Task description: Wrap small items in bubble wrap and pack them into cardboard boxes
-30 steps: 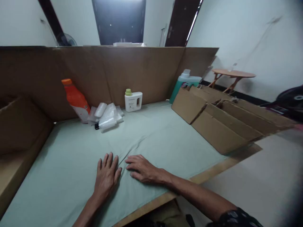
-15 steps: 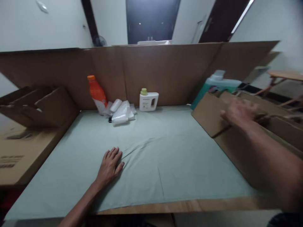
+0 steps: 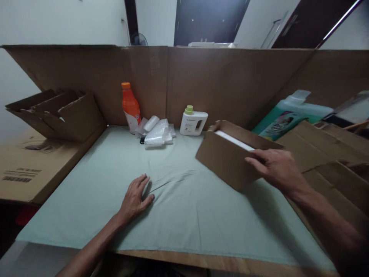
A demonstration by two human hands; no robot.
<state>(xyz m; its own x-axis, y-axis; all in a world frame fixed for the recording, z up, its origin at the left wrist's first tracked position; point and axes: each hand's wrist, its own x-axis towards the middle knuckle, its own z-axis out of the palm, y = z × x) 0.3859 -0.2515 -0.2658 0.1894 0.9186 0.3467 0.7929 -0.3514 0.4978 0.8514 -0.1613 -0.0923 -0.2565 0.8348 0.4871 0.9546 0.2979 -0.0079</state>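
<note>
My right hand grips the near right edge of a small open cardboard box, thumb on the outside. The box is tilted and held over the right half of the cloth; a flat white item shows inside it, its kind unclear. My left hand lies palm down on the pale green cloth, fingers stretched and thumb apart, holding nothing. Beyond the box, a white bottle with a green cap stands by the cardboard wall.
At the back stand an orange bottle and clear bubble wrap. A teal jug leans at right, behind larger cardboard boxes. On the left, open cartons sit on a big box. A cardboard wall closes the back.
My right hand has moved left from the cardboard boxes at the right, bringing the small box over the cloth. My left hand stays on the cloth. The view has turned slightly.
</note>
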